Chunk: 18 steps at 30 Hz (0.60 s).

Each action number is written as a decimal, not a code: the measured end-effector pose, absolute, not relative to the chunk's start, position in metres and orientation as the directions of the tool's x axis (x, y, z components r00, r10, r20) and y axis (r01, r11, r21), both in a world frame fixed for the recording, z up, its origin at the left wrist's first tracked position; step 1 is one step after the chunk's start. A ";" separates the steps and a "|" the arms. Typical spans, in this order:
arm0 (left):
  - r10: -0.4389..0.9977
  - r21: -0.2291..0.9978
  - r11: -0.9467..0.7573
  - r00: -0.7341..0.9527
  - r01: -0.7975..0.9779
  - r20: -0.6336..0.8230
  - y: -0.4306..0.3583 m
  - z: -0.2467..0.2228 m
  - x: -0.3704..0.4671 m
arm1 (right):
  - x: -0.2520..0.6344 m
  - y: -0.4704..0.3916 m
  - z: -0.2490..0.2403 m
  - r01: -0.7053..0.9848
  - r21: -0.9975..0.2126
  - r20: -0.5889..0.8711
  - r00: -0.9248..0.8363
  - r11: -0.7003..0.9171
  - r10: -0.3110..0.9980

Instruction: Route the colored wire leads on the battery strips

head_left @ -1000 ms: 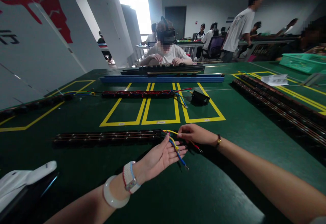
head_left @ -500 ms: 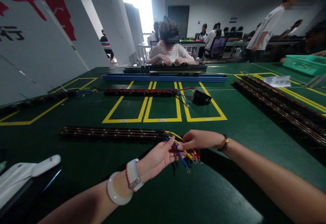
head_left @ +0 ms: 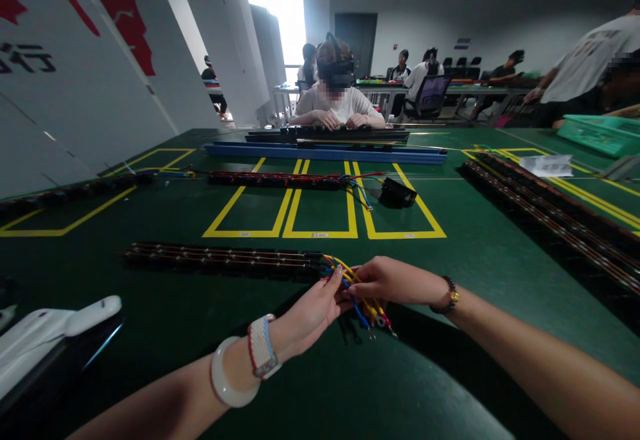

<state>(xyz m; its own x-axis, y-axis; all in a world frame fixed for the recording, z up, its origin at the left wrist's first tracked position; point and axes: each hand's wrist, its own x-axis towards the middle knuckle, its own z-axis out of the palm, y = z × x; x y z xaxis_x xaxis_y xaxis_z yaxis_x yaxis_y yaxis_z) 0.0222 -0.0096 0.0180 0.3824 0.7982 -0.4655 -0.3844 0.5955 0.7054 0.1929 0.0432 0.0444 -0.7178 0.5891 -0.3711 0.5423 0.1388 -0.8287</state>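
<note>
Yellow, blue and red wires (head_left: 359, 308) with ring terminals come out of the right end of a long black strip assembly (head_left: 220, 260), which lies on the green table with copper-coloured lines along its top. My left hand (head_left: 320, 303) is closed on the wires close to the strip, thumb on top. Just to its right, my right hand (head_left: 387, 280) pinches the same bundle, its fingers meeting those of the left. Below the hands the terminal ends hang loose. Which wire each finger grips is partly hidden.
Beyond lie another wired black strip (head_left: 275, 180), a small black box (head_left: 397, 192) and a blue rail (head_left: 325, 153). More long strips (head_left: 550, 213) are at right, near a green basket (head_left: 600, 135). A white-and-black object (head_left: 60, 340) lies at left. A person (head_left: 337, 93) sits opposite.
Both hands stay on the wires; the left fingers have curled in closer and the wire ends have shifted slightly. A person at back right has walked further right.
</note>
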 end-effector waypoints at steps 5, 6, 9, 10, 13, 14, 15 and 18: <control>0.821 0.723 0.570 0.306 -0.389 -0.482 -0.015 0.032 0.029 | 0.190 0.040 0.047 0.558 -0.820 -0.368 -0.688 0.131 0.625; 0.818 0.718 0.574 0.314 -0.394 -0.482 -0.015 0.033 0.029 | 0.190 0.039 0.047 0.560 -0.818 -0.369 -0.688 0.134 0.625; 0.811 0.694 0.581 0.369 -0.424 -0.453 -0.013 0.031 0.026 | 0.188 0.035 0.048 0.582 -0.794 -0.344 -0.668 0.176 0.660; 0.808 0.682 0.584 0.398 -0.440 -0.435 -0.012 0.030 0.025 | 0.187 0.034 0.048 0.598 -0.778 -0.338 -0.658 0.194 0.673; 0.810 0.642 0.579 0.447 -0.503 -0.380 -0.008 0.023 0.024 | 0.184 0.029 0.047 0.677 -0.675 -0.327 -0.631 0.293 0.704; 0.812 0.629 0.577 0.452 -0.521 -0.370 -0.007 0.021 0.024 | 0.182 0.027 0.047 0.711 -0.610 -0.305 -0.618 0.350 0.725; 0.814 0.617 0.575 0.451 -0.537 -0.366 -0.006 0.018 0.024 | 0.180 0.025 0.047 0.745 -0.525 -0.267 -0.604 0.413 0.751; 0.817 0.597 0.573 0.452 -0.562 -0.358 -0.005 0.012 0.025 | 0.172 0.014 0.044 0.798 -0.181 -0.114 -0.598 0.575 0.793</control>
<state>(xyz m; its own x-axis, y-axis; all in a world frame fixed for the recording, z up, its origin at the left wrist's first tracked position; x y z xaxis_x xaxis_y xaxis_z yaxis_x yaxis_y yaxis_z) 0.0251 -0.0054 0.0123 0.4524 0.8167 -0.3583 -0.5617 0.5730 0.5968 0.1721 0.0137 0.0438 -0.5982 0.7932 -0.1140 0.7975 0.5754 -0.1813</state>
